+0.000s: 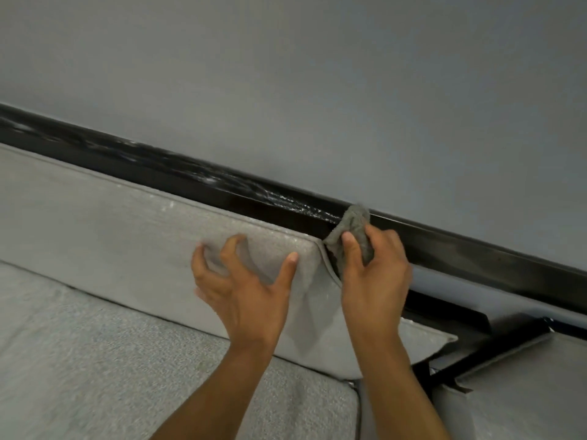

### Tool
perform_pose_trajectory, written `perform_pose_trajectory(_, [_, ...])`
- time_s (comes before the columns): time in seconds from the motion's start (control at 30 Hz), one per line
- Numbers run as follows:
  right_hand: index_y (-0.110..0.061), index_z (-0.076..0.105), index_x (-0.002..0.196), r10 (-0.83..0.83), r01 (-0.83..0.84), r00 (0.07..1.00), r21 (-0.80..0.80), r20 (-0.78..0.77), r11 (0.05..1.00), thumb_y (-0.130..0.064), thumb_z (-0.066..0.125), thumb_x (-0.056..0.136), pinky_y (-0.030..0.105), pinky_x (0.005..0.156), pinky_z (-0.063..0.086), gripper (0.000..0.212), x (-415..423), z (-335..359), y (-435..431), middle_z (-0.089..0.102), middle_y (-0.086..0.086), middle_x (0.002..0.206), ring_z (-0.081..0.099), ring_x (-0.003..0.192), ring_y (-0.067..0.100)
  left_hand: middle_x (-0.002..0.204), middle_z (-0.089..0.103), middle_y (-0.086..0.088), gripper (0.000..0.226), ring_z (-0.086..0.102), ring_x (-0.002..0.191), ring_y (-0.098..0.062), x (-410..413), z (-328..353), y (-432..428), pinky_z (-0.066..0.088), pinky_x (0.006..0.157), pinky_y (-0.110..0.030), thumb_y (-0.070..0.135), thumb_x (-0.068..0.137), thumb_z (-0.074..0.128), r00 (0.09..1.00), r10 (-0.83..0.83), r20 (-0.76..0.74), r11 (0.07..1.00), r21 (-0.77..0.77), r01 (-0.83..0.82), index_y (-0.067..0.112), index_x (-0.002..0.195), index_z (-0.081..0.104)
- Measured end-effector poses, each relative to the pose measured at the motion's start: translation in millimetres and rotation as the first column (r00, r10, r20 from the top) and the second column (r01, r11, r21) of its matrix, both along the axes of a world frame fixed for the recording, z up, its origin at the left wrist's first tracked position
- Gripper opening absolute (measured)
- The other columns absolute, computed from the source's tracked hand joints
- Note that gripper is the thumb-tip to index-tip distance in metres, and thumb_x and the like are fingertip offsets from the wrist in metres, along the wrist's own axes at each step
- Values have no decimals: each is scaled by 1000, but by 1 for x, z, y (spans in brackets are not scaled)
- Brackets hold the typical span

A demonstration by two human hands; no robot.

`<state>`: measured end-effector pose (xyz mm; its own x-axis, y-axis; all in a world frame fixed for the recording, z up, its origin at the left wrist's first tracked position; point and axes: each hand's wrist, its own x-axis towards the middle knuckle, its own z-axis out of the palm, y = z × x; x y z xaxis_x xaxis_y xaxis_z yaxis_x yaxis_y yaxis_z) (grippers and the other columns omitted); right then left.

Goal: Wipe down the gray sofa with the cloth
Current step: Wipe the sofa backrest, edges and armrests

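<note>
Left forearm (222,392): bare, rising from the bottom edge of the head view, over the seat cushion.
Right forearm (397,376): bare, rising beside it, crossing the end of the back cushion.
Seat cushion (95,360): light grey nubbly fabric filling the lower left, its right edge ending at a dark gap.
Gray sofa (47,281): seen from above at a slant, seat in front, back rest behind, set against the wall.
Back cushion (111,223): long, pale grey, piped along its top edge; it leans against the black ledge, and its right end is pulled forward and creased.
Left hand (251,287): fingers bent like claws and dug into the back cushion's face, thumb pressed near its top corner, gripping the fabric.
Right hand (374,281): just right of the left hand, closed round the cloth, thumb laid across its front.
Cloth (355,230): darker grey, bunched into a wad, sticking out above the fingers; its top touches the black ledge just past the cushion's end.
Black ledge (190,176): glossy dark strip running diagonally behind the cushion, with pale smears along it.
Wall (286,74): plain grey-blue, filling the upper half.
Black frame bars (476,354): at the lower right, beside pale grey panels.
</note>
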<state>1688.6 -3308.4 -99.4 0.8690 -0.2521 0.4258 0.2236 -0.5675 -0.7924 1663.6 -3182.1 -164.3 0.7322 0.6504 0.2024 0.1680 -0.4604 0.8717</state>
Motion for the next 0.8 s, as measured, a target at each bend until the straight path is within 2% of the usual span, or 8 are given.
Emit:
perform_pose_trajectory(0.1, [-14, 70, 119, 9, -8, 1000, -137, 9, 991, -29, 60, 99, 47, 82, 53, 27, 3, 5, -4, 56, -6, 93, 58, 83, 14, 164, -18, -2, 98, -12, 155, -33, 13, 5, 10, 25, 118, -70, 85, 74, 61, 999, -43, -16, 997, -59, 42, 34, 147, 21])
perform_pose_trajectory(0.23, [-19, 67, 129, 69, -67, 998, -219, 3, 973, -28, 62, 99, 49, 87, 52, 31, 4, 20, -1, 55, -7, 98, 59, 88, 15, 161, -33, 6, 122, -34, 151, -25, 17, -4, 12, 26, 119, -67, 96, 71, 48, 994, -87, -73, 991, -108, 78, 19, 160, 14])
perform_pose_trajectory(0.3, [-23, 66, 129, 141, -149, 989, -373, -48, 916, -30, 61, 99, 47, 90, 50, 31, 11, 37, 9, 56, -6, 102, 60, 92, 17, 163, -29, -1, 122, -33, 151, -26, 17, -4, 13, 27, 119, -67, 94, 73, 50, 993, -80, -86, 993, -92, 72, 15, 158, 17])
perform_pose_trajectory(0.37, [-29, 68, 123, 166, -224, 974, -582, -151, 782, -36, 57, 100, 41, 92, 42, 26, 19, 56, 28, 56, -6, 104, 59, 96, 19, 165, -20, -9, 114, -29, 152, -29, 17, -4, 14, 30, 117, -68, 92, 75, 52, 994, -70, -80, 996, -56, 65, 18, 154, 19])
perform_pose_trajectory(0.43, [-34, 67, 117, 173, -287, 957, -657, -234, 698, -40, 53, 101, 39, 89, 37, 22, 25, 70, 43, 55, -7, 102, 58, 98, 18, 165, -16, -12, 114, -26, 153, -31, 18, -3, 14, 32, 115, -69, 90, 75, 54, 995, -63, -83, 997, -42, 60, 14, 154, 21])
perform_pose_trajectory(0.6, [-36, 71, 109, 83, -277, 944, -633, -319, 723, -38, 62, 96, 46, 89, 47, 16, 20, 79, 11, 60, -9, 94, 64, 99, 27, 164, -16, -2, 121, -21, 154, -30, 18, 0, 16, 34, 116, -66, 88, 71, 59, 995, -48, -85, 996, -83, 41, 8, 156, 28])
perform_pose_trajectory(0.7, [-31, 71, 114, 16, -243, 942, -653, -334, 717, -34, 63, 96, 44, 89, 47, 20, 15, 86, 7, 58, -8, 93, 64, 99, 28, 165, -12, -14, 119, -20, 154, -35, 19, -5, 14, 32, 116, -67, 87, 74, 57, 997, -61, -55, 997, -55, 58, 5, 155, 28])
perform_pose_trajectory(0.8, [-32, 70, 115, 77, -277, 945, -655, -317, 703, -36, 63, 96, 43, 91, 47, 21, 25, 87, 55, 68, -2, 113, 63, 105, 27, 163, -4, -24, 115, -14, 154, -43, 21, -12, 12, 27, 118, -67, 90, 80, 47, 999, -29, -20, 1000, 7, 29, 0, 150, 33])
